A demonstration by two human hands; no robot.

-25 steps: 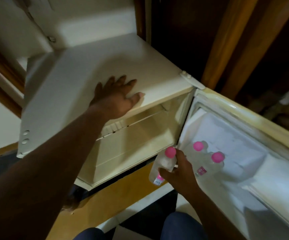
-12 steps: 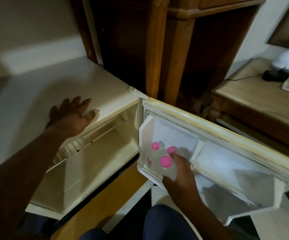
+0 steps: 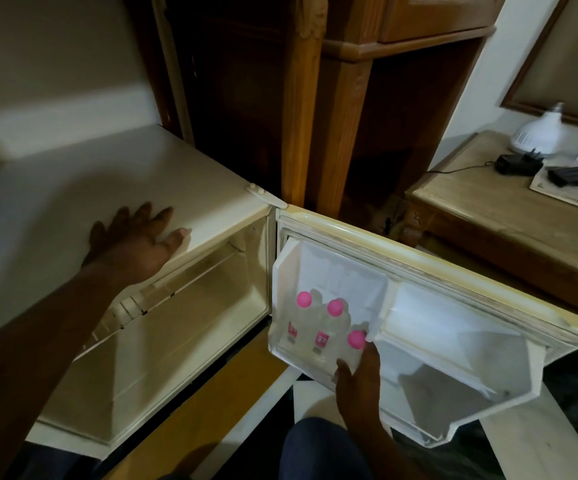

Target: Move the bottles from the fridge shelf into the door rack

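Note:
Three clear bottles with pink caps stand in the white door rack (image 3: pixel 282 353) of the small open fridge. The left bottle (image 3: pixel 296 322) and the middle bottle (image 3: pixel 329 329) stand free, side by side. My right hand (image 3: pixel 360 379) is wrapped around the third bottle (image 3: pixel 356 339) at the rack's right end, its body mostly hidden by my fingers. My left hand (image 3: pixel 135 242) lies flat with spread fingers on the fridge top (image 3: pixel 73 209). The fridge shelf (image 3: pixel 190 275) inside shows no bottles.
The open fridge door (image 3: pixel 454 327) swings out to the right with a second bare compartment. Behind it stands a dark wooden cabinet (image 3: pixel 332 98). A wooden side table (image 3: pixel 488 209) at the right carries a white bulb, a charger and papers.
My right hand carried the third bottle from the fridge opening into the door rack, beside the other two. The view swung right. My left hand stayed on the fridge top.

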